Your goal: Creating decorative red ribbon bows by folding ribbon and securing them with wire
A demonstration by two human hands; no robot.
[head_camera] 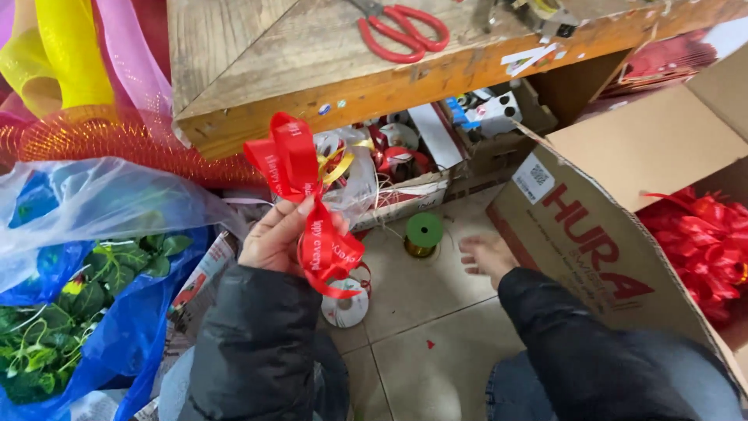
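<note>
Left hand [274, 236] is pinching a shiny red ribbon bow [308, 199] down by the tiled floor [421, 312]; right hand [485, 256] hangs open and empty near a green ribbon spool [424, 231]. Red-handled scissors [401, 31] sit on the wooden tabletop [257, 54] further back.

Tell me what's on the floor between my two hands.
In the head view, a green spool stands on the tiles between the left hand, holding a red bow, and the empty right hand.

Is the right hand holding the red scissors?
No, the red scissors lie on the wooden table, while the right hand hangs empty and open above the floor.
</note>
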